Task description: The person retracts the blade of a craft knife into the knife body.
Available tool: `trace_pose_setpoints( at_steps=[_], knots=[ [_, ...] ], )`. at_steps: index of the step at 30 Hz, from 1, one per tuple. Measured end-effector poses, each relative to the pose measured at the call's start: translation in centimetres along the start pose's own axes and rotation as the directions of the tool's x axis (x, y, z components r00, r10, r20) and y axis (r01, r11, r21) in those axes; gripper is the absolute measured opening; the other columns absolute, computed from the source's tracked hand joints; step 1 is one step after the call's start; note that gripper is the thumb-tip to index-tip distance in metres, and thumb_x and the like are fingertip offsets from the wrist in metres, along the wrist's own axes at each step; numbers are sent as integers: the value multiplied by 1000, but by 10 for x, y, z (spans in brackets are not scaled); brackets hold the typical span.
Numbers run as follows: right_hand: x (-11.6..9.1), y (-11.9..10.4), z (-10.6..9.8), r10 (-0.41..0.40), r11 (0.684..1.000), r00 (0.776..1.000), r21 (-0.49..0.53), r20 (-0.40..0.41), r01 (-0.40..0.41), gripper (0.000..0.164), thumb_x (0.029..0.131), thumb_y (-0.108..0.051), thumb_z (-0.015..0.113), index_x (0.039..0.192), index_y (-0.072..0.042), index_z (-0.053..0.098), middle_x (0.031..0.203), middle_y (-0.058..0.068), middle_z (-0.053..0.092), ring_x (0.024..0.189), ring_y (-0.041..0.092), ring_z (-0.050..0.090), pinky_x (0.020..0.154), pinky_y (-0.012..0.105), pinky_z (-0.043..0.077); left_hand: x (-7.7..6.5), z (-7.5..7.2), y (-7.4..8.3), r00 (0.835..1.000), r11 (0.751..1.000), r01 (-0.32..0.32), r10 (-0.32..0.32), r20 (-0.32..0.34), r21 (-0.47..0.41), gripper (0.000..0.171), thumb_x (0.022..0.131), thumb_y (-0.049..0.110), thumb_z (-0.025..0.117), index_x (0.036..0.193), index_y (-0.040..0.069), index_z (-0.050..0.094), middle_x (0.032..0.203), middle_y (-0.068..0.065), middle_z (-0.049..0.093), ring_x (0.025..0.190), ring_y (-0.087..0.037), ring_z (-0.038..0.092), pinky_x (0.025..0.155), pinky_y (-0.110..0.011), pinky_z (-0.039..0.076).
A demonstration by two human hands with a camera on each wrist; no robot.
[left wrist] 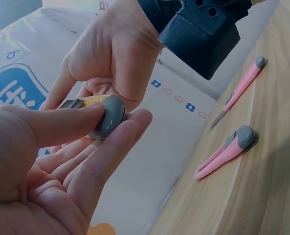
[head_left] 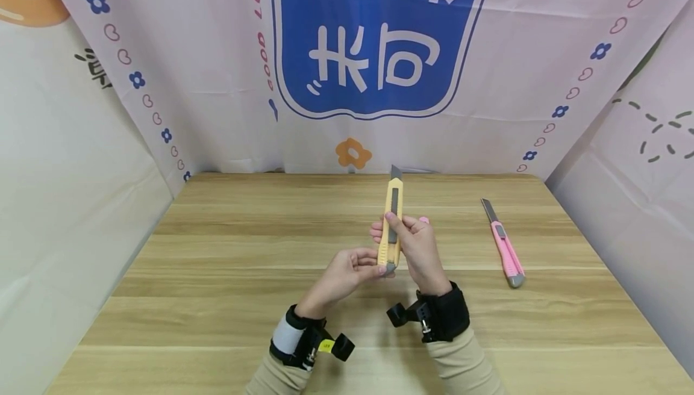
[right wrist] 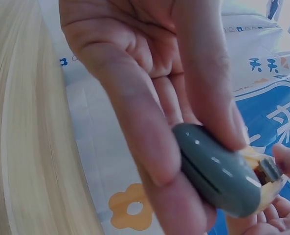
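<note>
Both hands hold a yellow box cutter (head_left: 396, 196) upright above the table, its grey blade (head_left: 396, 172) extended at the top. My left hand (head_left: 343, 271) pinches the grey end cap (left wrist: 111, 116) at the bottom between thumb and fingers. My right hand (head_left: 422, 251) grips the handle higher up, its thumb along the side with the dark slider strip. To the right lies a pink box cutter (head_left: 507, 251) with its blade out. A second pink box cutter (left wrist: 227, 151) lies on the table, mostly hidden behind my right hand in the head view; its blade does not show.
The wooden table (head_left: 244, 226) fills the lower head view. A white cloth with a blue printed panel (head_left: 368, 94) hangs behind it, and cloth sides (head_left: 65, 202) flank it. Black camera mounts (head_left: 343, 347) stick out from both wrists.
</note>
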State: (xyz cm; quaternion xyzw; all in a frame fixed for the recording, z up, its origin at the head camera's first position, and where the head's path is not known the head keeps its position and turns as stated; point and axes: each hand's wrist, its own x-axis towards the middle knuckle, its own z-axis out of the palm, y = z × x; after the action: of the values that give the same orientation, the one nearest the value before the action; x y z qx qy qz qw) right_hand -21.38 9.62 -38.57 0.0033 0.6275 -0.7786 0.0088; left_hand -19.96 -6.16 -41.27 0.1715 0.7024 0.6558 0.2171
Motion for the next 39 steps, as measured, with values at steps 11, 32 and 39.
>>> trace_pose_setpoints(
  at_steps=[11, 32, 39],
  knots=[
    [1, 4, 1, 84, 994, 996, -68, -20, -86, 47, 96, -34, 58, 113, 9, 63, 74, -8, 76, 75, 7, 74, 76, 22, 61, -1, 0, 2, 999, 1000, 12, -13, -44, -21, 28, 92, 3, 61, 118, -9, 59, 112, -28, 68, 108, -43, 66, 95, -48, 57],
    [0, 8, 4, -34, 998, 999, -57, -41, 31, 43, 95, -24, 62, 106, 17, 63, 65, -8, 74, 64, 8, 73, 68, 24, 63, -3, -1, 3, 1000, 999, -17, 17, 11, 31, 28, 93, 3, 59, 117, -12, 57, 112, -32, 67, 103, -35, 70, 93, -50, 58],
    [-3, 7, 4, -52, 998, 998, -38, -35, 51, 43, 95, -24, 62, 108, 17, 62, 66, -7, 75, 63, 9, 73, 66, 25, 64, -2, -1, 3, 1000, 1000, 2, -2, 8, 8, 29, 93, 3, 59, 118, -12, 57, 113, -32, 67, 103, -34, 70, 93, -47, 59]
  ],
)
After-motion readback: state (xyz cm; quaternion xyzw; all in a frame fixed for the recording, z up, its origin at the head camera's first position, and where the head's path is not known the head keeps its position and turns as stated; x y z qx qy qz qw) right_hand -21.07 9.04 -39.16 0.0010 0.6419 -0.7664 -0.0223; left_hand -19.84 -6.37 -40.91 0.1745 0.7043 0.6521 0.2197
